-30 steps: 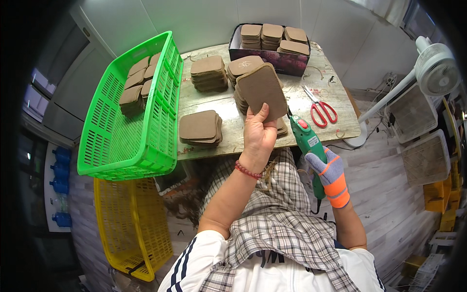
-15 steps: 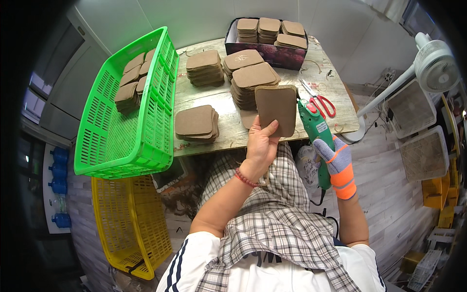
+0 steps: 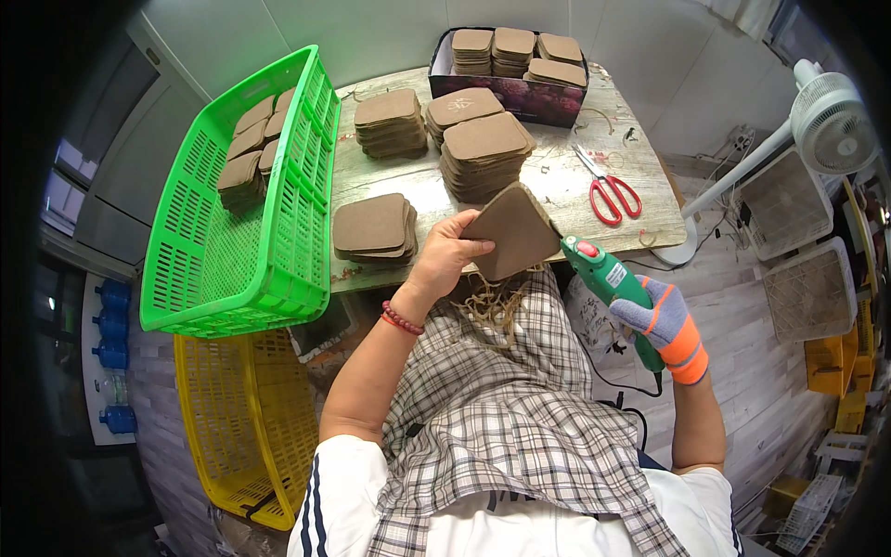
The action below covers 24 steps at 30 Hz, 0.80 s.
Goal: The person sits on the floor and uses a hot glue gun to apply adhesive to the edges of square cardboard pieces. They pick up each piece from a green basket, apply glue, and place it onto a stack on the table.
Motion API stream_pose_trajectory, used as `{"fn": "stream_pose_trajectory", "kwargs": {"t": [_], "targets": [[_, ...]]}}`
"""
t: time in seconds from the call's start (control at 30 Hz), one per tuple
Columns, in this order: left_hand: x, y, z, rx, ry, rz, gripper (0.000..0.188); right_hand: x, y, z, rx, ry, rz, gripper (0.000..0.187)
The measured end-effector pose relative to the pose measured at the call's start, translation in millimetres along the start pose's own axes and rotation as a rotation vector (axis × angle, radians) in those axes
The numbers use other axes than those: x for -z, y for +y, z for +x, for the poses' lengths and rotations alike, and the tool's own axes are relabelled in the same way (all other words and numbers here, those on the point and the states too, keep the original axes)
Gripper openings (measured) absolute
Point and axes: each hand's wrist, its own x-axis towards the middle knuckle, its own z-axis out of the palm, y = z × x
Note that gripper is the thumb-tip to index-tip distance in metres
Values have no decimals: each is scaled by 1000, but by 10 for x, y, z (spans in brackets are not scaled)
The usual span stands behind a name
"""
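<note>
My bare left hand [image 3: 449, 252] pinches a brown rounded-corner pad [image 3: 515, 232] by its left edge, thumb on its face. The pad is tilted, held in front of the table's near edge. In a grey and orange glove, my right hand [image 3: 654, 320] is wrapped round a green corded power tool [image 3: 599, 271] with a red switch. Its dark tip is at the pad's right edge; whether they touch I cannot tell. Brown scraps [image 3: 492, 311] lie on my checked apron below the pad. Red-handled scissors [image 3: 608, 188] rest on the table beyond the tool.
Stacks of brown pads [image 3: 483, 153] stand on the wooden table [image 3: 557, 181]. A dark box [image 3: 529, 100] and a green plastic basket [image 3: 311, 200] hold more stacks. Below the basket is a yellow crate [image 3: 223, 418]. A white fan [image 3: 829, 125] stands at the right.
My left hand has moved left and lower, and the pad has turned to a slant. My right hand has shifted right and lower, with the tool leaning further left.
</note>
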Motion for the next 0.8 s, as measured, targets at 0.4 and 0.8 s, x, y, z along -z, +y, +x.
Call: {"fn": "stream_pose_trajectory", "kwargs": {"t": [0.4,0.8], "targets": [[27,-91,-212,116,-12,227,35,-188,70,100,18,-10,10,33],[141,308,-202,-150,187,324,25,-201,37,66,-31,-128,-26,27]]}}
